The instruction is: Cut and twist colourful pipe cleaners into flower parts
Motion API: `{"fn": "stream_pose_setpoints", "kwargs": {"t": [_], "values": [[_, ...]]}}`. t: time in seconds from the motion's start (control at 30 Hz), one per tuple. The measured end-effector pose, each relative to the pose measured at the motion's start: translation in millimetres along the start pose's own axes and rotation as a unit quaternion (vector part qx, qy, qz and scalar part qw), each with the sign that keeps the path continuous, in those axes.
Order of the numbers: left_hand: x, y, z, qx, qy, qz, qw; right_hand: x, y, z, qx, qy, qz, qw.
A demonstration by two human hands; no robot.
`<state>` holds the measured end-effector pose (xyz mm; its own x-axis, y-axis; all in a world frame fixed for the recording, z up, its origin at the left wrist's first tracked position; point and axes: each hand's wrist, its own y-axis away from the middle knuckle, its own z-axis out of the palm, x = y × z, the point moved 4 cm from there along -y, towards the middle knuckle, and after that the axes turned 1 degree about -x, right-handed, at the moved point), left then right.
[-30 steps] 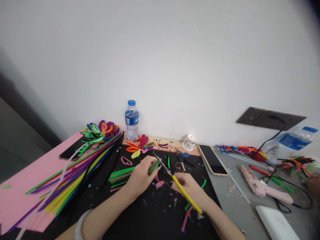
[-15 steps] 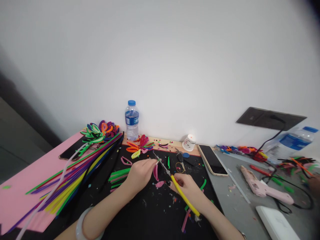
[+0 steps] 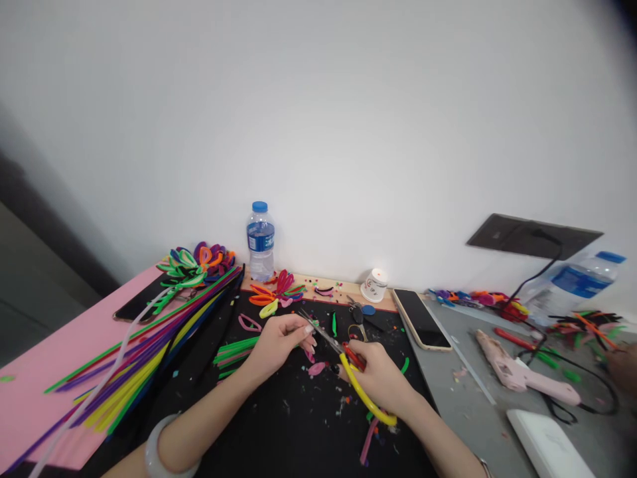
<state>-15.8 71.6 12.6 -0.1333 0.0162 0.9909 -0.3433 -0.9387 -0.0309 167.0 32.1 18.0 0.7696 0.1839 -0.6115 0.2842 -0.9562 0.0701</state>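
My right hand (image 3: 375, 375) grips a pair of scissors (image 3: 365, 398) with yellow and red handles. The blades point up and left, past the fingertips of my left hand (image 3: 279, 345). That hand is closed, its fingers curled around a small pink pipe-cleaner loop (image 3: 309, 356) that is mostly hidden. A loose pink loop (image 3: 249, 323) and a bundle of short green and pink pipe cleaners (image 3: 233, 352) lie left of it. Below the blades rests a pink petal-shaped piece (image 3: 316, 368). A short green piece (image 3: 334, 324) lies beyond the scissors.
Long coloured pipe cleaners (image 3: 144, 358) and finished loops (image 3: 192, 262) lie at left. A water bottle (image 3: 260, 242) and paper cup (image 3: 374, 285) stand by the wall. Right are a phone (image 3: 423, 320), a pink glue gun (image 3: 522, 378) with cord, a white box (image 3: 547, 445) and another person's hand (image 3: 622, 365).
My left fingers have curled and loosened from their straight pinch at the blades. The scissors' yellow handle has swung lower and wider, and red shows beside it.
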Motion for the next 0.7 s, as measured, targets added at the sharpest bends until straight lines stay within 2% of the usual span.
{"fn": "stream_pose_setpoints", "kwargs": {"t": [0.2,0.4,0.57,0.7], "values": [[-9,2,2.0,-0.032,0.145,-0.061,0.987,-2,-1,-6,0.004,0.023,-0.031,0.999],[-21,6,7.6,-0.072,0.304,-0.143,0.939,-4,-2,-9,-0.003,0.029,-0.061,0.998],[-23,13,13.6,-0.098,0.339,-0.169,0.92,-8,-1,-9,-0.009,0.042,-0.097,0.994],[-23,16,18.1,-0.109,0.347,-0.175,0.915,-9,-1,-10,-0.012,0.05,-0.124,0.991]]}}
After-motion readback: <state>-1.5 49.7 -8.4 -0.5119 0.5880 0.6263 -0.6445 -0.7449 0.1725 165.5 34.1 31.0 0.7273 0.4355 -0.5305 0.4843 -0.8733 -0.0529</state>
